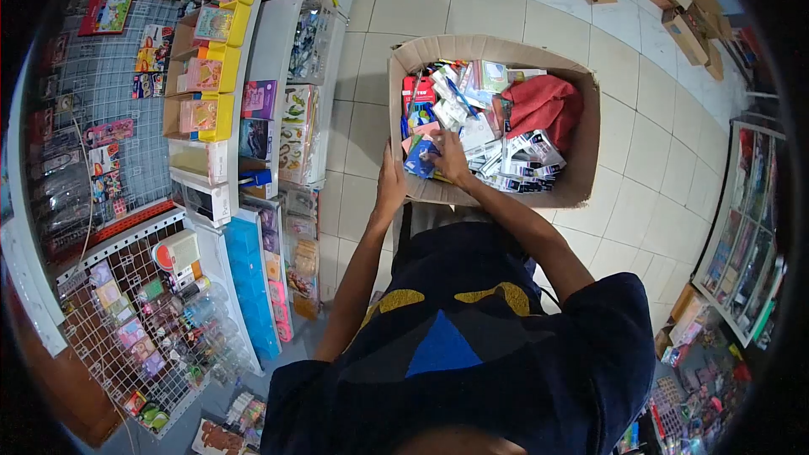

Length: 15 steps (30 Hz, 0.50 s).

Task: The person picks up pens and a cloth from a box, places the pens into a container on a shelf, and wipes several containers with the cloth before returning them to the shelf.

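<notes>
1 box [583,170] w/ 1 red cloth [543,108] & many packs inside. Your L hand [391,186]: vs its near-L corner. R hand [451,158]: inside, at 1 blue pack [420,157]. Can't tell either grip.

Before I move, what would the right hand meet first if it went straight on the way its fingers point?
The blue packet right at the fingertips of the right hand, then probably the carton's left wall. Depth inside the carton is hard to judge from above.
</notes>
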Tool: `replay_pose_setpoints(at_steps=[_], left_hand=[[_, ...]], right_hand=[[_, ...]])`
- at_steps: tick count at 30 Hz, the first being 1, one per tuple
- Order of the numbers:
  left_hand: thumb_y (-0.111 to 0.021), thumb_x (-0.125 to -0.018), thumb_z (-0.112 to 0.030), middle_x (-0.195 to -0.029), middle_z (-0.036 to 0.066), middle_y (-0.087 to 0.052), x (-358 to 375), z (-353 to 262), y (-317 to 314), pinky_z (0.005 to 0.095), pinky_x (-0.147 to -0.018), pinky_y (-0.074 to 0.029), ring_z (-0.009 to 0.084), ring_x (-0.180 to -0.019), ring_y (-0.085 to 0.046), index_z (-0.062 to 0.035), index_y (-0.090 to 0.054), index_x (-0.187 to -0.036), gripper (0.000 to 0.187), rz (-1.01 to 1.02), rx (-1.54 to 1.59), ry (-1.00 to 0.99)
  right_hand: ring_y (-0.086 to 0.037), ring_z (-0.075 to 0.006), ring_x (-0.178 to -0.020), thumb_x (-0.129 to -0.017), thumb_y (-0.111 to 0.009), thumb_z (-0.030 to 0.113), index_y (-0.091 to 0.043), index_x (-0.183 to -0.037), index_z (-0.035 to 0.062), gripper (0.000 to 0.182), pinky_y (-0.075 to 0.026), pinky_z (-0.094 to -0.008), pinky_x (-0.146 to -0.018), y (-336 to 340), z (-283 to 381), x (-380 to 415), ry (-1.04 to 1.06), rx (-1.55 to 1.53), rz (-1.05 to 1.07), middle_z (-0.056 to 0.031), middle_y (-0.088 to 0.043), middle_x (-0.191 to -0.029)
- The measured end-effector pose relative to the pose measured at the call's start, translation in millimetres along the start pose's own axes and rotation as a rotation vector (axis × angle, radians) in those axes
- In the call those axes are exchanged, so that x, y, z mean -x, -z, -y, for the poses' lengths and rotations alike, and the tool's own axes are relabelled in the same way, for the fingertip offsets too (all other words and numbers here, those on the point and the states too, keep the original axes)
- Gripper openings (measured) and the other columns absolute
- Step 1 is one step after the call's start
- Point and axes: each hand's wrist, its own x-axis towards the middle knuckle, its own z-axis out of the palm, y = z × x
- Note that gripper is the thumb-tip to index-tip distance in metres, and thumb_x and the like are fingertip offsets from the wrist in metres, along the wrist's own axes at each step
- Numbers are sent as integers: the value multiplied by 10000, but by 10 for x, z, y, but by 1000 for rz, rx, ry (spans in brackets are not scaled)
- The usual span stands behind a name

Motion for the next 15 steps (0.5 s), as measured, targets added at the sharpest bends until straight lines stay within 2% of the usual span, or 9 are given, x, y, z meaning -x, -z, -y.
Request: replay_pose_setpoints(at_steps=[1, 4, 7, 10, 13, 15], left_hand=[[-339, -963, -104, -1398, 279, -358, 8, 8, -10, 412, -1064, -314, 407, -1299, -366, 33, -238, -1414, 482, -13, -11, -11], [-337, -959, -98, -1400, 278, -356, 28, 0, -5, 409, -1065, -313, 405, -1300, -365, 35, -239, -1413, 483, 5, -13, 38], [-334, -961, -103, -1392, 282, -362, 7, 3, -14, 412, -1061, -317, 406, -1295, -370, 34, -241, -1413, 481, 7, -2, 26], [-329, -964, -109, -1374, 286, -379, 25, -23, 3, 416, -1053, -323, 410, -1282, -384, 29, -246, -1412, 476, -1, 2, 8], [-325, -967, -116, -1358, 285, -397, 13, -14, -12, 421, -1044, -332, 412, -1269, -399, 23, -249, -1412, 472, -14, -6, -22], [-322, -969, -118, -1356, 282, -402, 20, -2, -25, 422, -1040, -336, 411, -1265, -405, 16, -250, -1413, 470, -18, -2, -37]], right_hand=[[-523, -380, -1035, -663, -757, 93, -410, -1232, 52, 667, -452, -455, -879, 41, 97, 27, -94, 133, -40, -213, -535, -1079], [-538, -389, -1024, -652, -758, 108, -368, -1262, 65, 726, -463, -463, -845, -13, 108, 17, -236, 180, 57, -223, -534, -1090], [-572, -405, -996, -657, -771, 148, -332, -1284, 67, 771, -474, -463, -824, -41, 122, -25, -201, 223, 50, -245, -560, -1085], [-573, -437, -1013, -671, -777, 192, -349, -1255, 57, 736, -456, -493, -850, -77, 160, -27, -309, -19, 102, -251, -583, -1120], [-592, -430, -1004, -669, -772, 200, -394, -1238, 25, 705, -461, -461, -865, -165, 66, 6, -370, -98, 189, -262, -621, -1052], [-620, -365, -978, -671, -791, 218, -436, -1243, 5, 706, -483, -405, -840, -203, -81, 8, -351, -79, 207, -235, -634, -1057]])
